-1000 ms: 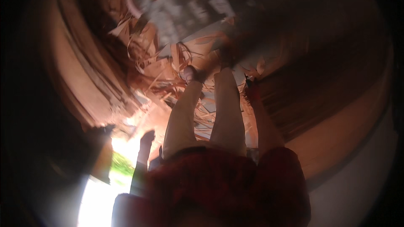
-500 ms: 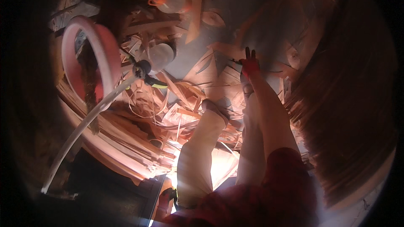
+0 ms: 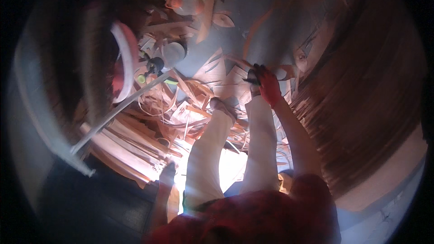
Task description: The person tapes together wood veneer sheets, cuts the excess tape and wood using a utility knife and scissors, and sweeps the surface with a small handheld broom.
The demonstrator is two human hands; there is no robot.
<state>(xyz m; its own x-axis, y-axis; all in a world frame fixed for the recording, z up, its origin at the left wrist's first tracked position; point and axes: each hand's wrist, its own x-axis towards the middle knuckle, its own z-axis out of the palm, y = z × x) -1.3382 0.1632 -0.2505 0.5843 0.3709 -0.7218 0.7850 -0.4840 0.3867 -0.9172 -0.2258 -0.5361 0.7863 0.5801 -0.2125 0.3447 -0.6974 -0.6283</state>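
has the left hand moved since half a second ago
Yes: the left hand has come forward, up the picture, and is now closer to the stack of wood sheets.

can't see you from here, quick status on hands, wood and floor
Left hand low, near stacked wood sheets. Right hand forward, gloved, grip unclear. Loose wood strips litter floor around left shoe.

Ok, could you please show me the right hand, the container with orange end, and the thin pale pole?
Right hand [image 3: 269, 84]: head view, back of the hand.
Container with orange end [image 3: 190, 4]: head view, pale body.
Thin pale pole [image 3: 121, 109]: head view, mid-shaft.
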